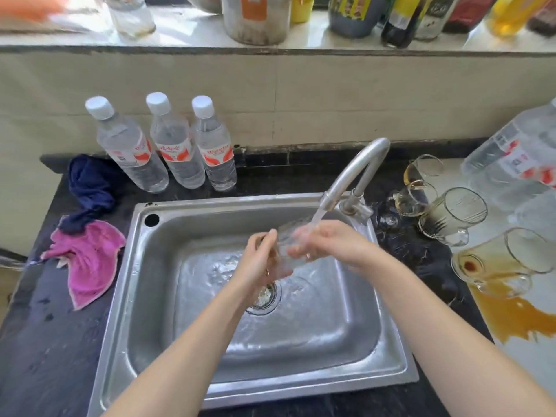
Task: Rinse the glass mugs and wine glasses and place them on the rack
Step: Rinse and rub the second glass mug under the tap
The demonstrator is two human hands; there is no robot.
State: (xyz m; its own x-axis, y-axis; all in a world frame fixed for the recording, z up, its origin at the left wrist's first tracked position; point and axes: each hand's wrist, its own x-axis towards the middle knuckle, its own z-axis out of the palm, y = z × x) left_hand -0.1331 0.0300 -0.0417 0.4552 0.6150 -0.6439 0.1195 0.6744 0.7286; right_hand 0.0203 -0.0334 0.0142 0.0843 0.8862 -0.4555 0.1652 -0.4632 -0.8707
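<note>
Glass mug [293, 245] under faucet [356, 176]; dirty mugs [451, 216] right.

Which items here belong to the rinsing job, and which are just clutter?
Job: clear glass mug held by both hands, left and right, under the curved steel tap; steel sink; dirty glass mugs and wine glasses on the right counter.

Clutter: three capped water bottles; pink cloth; navy cloth.
</note>
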